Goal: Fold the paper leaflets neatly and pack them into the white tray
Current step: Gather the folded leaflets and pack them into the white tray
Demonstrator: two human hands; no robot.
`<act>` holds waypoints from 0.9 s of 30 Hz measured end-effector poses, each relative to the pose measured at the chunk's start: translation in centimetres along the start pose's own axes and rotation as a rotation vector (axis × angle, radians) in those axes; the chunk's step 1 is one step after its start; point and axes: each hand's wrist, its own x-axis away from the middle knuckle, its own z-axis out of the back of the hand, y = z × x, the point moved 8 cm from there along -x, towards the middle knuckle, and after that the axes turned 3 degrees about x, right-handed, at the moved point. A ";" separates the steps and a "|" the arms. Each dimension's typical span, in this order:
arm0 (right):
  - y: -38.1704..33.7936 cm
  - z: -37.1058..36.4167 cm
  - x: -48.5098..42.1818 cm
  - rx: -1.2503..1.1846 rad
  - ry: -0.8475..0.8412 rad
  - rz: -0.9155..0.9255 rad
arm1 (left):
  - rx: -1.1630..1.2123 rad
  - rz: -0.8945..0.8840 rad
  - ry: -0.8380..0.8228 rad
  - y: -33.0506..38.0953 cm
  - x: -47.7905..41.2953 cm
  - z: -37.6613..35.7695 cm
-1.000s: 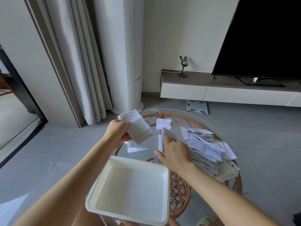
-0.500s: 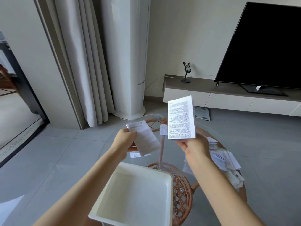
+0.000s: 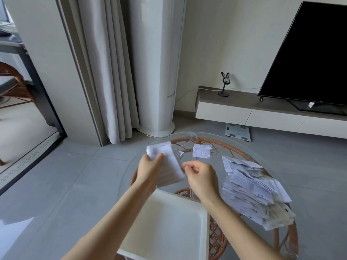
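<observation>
Clutching motion-blurred leaflet mid-frame is left grip; right grip is curling at its edge, cannot tell if grasping. White tray is sitting lower centre; print unreadable.

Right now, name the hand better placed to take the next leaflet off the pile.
Probably right. The right hand is nearer the pile, and the left hand grips a stack of leaflets.
</observation>
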 end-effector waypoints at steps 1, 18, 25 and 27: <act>0.4 0.3 -0.7 -0.024 0.000 -0.031 | 0.009 -0.009 0.060 0.4 -0.5 1.4; 3.2 -7.0 -4.9 0.035 -0.401 -0.246 | -0.019 -0.087 -0.102 4.4 -4.8 3.4; -2.2 3.0 -4.9 -0.092 -0.436 0.153 | -0.698 -0.457 -0.565 7.6 0.2 -2.2; -2.6 3.9 -5.1 -0.110 -0.551 0.120 | -0.794 -0.539 -0.630 8.0 1.6 -4.1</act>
